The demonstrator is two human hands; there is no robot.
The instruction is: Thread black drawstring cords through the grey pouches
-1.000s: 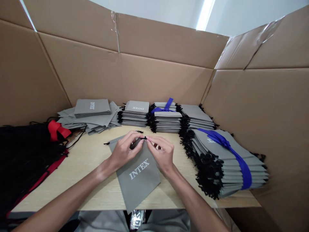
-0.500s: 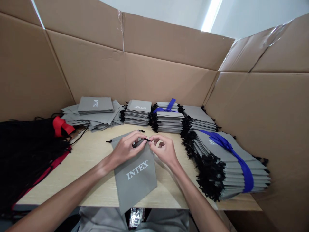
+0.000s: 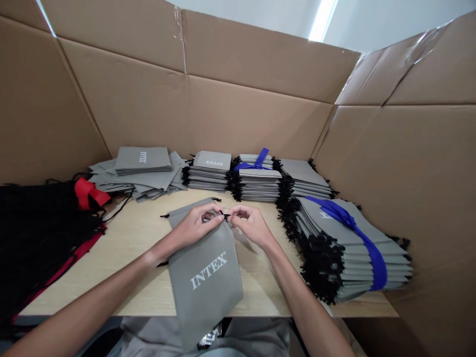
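A grey drawstring pouch (image 3: 208,292) with white INTEX lettering lies in front of me, its lower corner hanging past the table's front edge. At its upper right corner, my left hand (image 3: 199,222) pinches a short black cord. My right hand (image 3: 247,223) meets it there, thumb and fingertips closed on the same black cord. Fingertips cover most of the cord between the hands, so whether it is knotted cannot be made out. Another black cord end sticks out at the pouch's upper left corner.
Flat grey pouches (image 3: 143,161) lie loosely piled at the back left. Stacks of corded pouches (image 3: 211,171) line the back. A large bundle (image 3: 357,238) tied with blue ribbon stands right. Black cords (image 3: 40,233) with red ribbon lie left. Cardboard walls (image 3: 256,109) surround the table (image 3: 130,267).
Both hands stay at the pouch's corner, my right fingers now closed more tightly around the cord. The pouch hangs slightly lower over the front edge. The view has shifted slightly.
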